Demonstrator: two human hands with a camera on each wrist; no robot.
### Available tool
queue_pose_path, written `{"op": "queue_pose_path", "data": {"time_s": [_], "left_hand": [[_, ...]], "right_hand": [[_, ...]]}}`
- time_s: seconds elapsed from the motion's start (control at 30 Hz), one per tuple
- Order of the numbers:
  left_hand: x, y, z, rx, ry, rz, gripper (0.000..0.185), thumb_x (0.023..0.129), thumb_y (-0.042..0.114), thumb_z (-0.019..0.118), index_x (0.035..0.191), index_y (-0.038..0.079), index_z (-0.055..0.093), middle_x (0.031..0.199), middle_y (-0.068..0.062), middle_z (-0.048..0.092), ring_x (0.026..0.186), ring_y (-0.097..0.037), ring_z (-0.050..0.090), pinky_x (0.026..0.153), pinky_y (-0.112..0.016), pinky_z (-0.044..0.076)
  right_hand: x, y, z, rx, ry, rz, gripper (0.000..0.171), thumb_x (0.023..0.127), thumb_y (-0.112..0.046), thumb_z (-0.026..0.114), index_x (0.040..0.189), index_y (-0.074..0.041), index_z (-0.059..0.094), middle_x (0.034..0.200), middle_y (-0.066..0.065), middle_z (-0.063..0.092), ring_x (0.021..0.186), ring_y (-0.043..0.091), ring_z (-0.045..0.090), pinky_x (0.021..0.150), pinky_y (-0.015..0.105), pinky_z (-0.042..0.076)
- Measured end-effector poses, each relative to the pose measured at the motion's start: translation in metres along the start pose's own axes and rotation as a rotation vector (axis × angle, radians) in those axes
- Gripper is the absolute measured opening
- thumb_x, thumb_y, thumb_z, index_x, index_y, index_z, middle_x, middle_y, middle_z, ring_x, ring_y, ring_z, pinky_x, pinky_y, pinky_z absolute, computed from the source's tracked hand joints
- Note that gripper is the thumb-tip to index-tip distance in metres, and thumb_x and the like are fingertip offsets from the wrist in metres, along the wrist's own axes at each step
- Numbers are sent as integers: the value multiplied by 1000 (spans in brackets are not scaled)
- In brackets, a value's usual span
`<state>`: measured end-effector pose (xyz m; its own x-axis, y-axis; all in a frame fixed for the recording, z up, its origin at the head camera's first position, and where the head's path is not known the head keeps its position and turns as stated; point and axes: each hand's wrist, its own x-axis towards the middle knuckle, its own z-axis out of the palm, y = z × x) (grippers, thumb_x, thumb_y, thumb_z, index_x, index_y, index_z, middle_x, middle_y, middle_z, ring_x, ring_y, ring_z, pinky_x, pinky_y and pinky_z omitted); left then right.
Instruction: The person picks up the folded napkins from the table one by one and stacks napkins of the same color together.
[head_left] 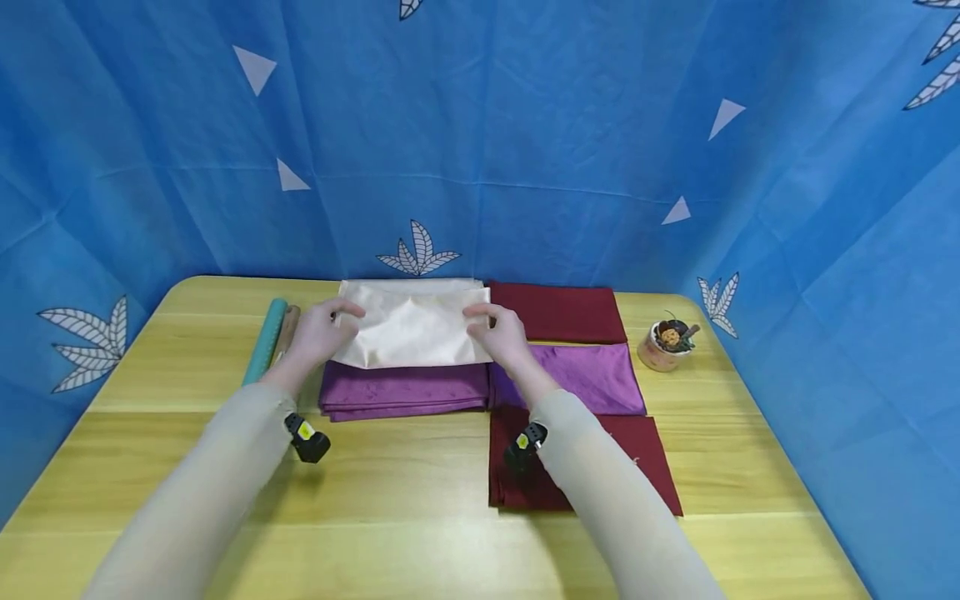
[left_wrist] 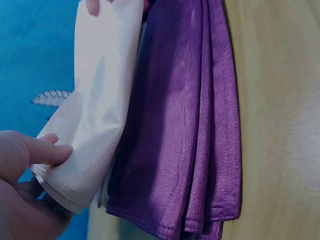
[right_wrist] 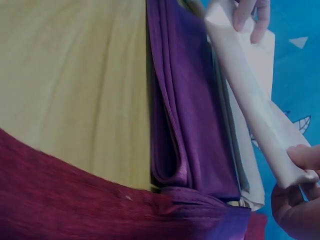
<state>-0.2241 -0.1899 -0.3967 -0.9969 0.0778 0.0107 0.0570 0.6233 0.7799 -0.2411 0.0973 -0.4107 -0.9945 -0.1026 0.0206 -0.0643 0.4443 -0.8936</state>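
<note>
Between both hands a folded cream satin cloth (head_left: 416, 329) is held up, its lower edge in front of a folded purple cloth (head_left: 408, 387). My left hand (head_left: 321, 332) pinches its left end; in the left wrist view the thumb (left_wrist: 52, 152) lies on top and the fingers are underneath. At the right end, my right hand (head_left: 501, 335) pinches the cloth in the same way, thumb on the near face. Behind and below it lies another folded white cloth (right_wrist: 245, 155), partly hidden in the head view.
To the right lie a dark red folded cloth (head_left: 558, 314), a brighter purple one (head_left: 592, 379) and a nearer dark red one (head_left: 630, 454), partly under the right forearm. A teal roll (head_left: 265, 342) lies at left beside a brown object (head_left: 287, 329). A small decorated pot (head_left: 660, 354) stands at right.
</note>
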Motion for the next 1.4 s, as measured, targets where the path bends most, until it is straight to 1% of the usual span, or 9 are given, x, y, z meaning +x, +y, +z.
{"op": "queue_pose_path", "data": {"time_s": [0.07,0.17,0.27,0.4,0.67,0.8,0.97,1.23,1.4], "left_hand": [[6,-4,1,1,18,-33,27,89,0,54,114,-1,62,133,-25,50,52,-14,39,52,-27,38],[15,-7,3,16,49,-61,26,88,-1,54,112,0,63,132,-24,51,77,-25,52,64,-32,44],[24,-9,7,42,91,-53,27,85,-2,54,110,0,65,127,-24,54,104,-33,50,79,-39,45],[34,-8,8,44,125,-19,28,84,-4,52,108,-3,67,122,-25,58,110,-37,51,89,-46,44],[54,-6,17,98,214,-3,26,91,-1,51,109,-3,69,120,-24,57,116,-37,49,97,-48,41],[60,-7,21,105,256,-16,27,92,-1,50,111,-3,68,119,-23,56,114,-37,49,96,-47,42],[62,-9,24,88,283,-21,28,92,-2,49,113,-4,67,116,-22,56,115,-35,50,96,-45,42],[54,-10,18,145,204,-57,32,92,-1,49,120,-6,63,123,-26,50,116,-38,46,95,-47,42],[46,-3,18,162,216,-5,34,91,4,56,123,-6,60,124,-29,47,117,-41,44,96,-50,40]], "right_hand": [[6,0,2,-29,-1,-8,23,89,-6,65,111,-11,70,119,5,63,57,11,37,61,25,40],[15,4,3,-58,-9,-13,20,90,-9,65,109,-12,71,114,5,65,58,13,37,60,26,41],[23,8,4,-103,18,-33,16,90,-11,67,103,-12,74,108,4,66,69,14,48,65,28,45],[33,12,4,-193,76,-83,13,89,-10,67,98,-8,76,105,7,68,95,20,60,78,34,50],[45,8,14,-319,141,-185,25,88,6,52,107,5,69,115,19,57,107,29,55,90,37,46],[48,5,17,-367,111,-195,31,90,7,49,118,9,61,126,22,49,113,30,53,90,37,48],[51,5,17,-437,77,-210,34,90,11,47,123,12,57,126,26,48,117,32,51,94,37,46],[47,5,6,-484,-84,-131,37,90,5,48,126,6,55,138,25,38,126,31,40,97,38,42],[37,2,-9,-570,-190,-124,39,92,-3,53,130,2,52,145,22,30,128,37,37,100,45,38]]}}
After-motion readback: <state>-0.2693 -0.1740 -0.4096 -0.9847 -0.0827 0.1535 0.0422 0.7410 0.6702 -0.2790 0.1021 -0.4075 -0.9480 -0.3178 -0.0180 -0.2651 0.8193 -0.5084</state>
